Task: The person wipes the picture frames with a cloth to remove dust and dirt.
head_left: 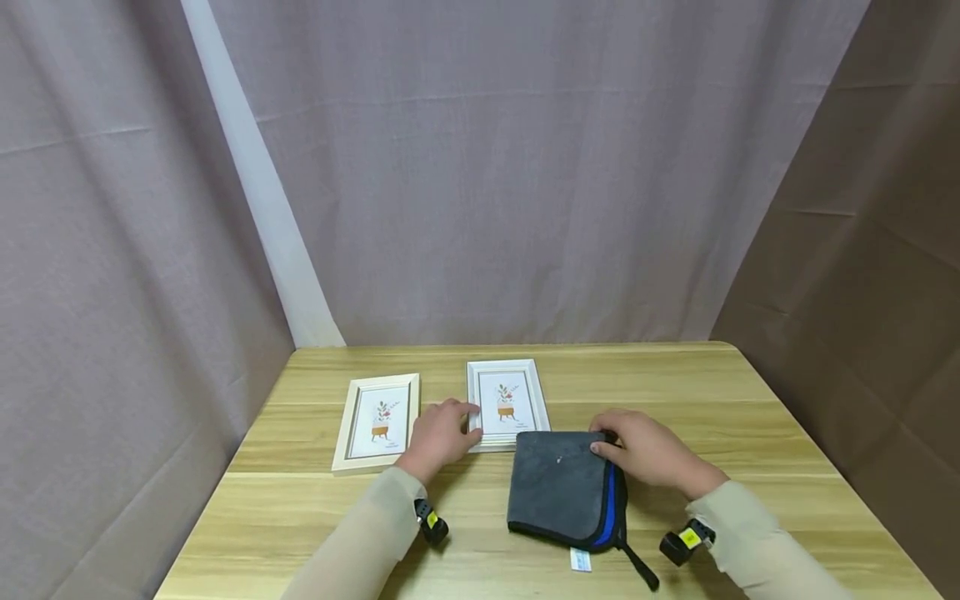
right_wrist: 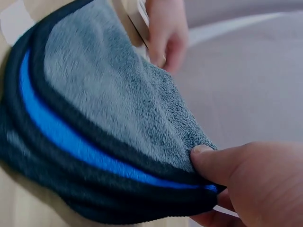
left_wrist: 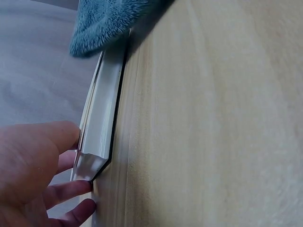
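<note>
My left hand grips the left edge of a white picture frame, which shows a plant-pot print. The left wrist view has the thumb and fingers around a corner of that frame. With thumb and fingers, my right hand pinches the upper right corner of a folded microfibre towel, grey with a blue inner layer and black edging. The towel appears close up in the right wrist view, and its upper edge overlaps the frame's lower right corner in the head view.
A cream picture frame with a similar print lies left of my left hand. From the towel hang a white label and a black strap. Grey curtains rise behind the wooden table.
</note>
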Motion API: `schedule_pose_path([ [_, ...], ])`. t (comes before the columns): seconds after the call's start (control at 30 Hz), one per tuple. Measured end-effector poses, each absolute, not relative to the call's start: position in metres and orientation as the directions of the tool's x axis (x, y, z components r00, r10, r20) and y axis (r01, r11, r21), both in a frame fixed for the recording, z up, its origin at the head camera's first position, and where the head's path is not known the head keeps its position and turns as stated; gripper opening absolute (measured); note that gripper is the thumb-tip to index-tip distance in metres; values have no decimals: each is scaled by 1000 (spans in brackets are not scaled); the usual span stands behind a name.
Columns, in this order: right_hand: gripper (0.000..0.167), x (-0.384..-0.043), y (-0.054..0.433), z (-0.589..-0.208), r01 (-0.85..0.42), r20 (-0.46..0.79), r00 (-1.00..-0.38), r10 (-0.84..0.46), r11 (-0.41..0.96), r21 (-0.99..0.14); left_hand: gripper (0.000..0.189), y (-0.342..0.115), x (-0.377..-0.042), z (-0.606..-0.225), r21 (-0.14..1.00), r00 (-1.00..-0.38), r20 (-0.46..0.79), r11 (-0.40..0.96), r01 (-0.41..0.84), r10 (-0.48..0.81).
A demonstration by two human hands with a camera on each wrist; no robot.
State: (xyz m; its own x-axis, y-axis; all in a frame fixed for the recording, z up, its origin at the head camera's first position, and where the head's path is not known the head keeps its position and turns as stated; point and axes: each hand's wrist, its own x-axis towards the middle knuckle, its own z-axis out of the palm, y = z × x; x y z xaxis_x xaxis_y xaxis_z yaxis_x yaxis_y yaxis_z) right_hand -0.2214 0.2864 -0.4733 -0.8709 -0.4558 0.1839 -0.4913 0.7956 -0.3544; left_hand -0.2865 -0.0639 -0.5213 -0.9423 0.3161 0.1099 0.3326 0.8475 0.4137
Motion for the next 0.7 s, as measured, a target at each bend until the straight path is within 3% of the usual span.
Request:
schedule_pose_path([
  [0.33,11,-239,330,-484,-365,240,-922,-303,888,-281,47,-70,-287,-521,385,-917,73,837,389,392],
  [0.7,9,-245,323,-490,-361,270,-923,-275,861,-357,46,-70,-286,-519,397,-922,63,839,373,381],
])
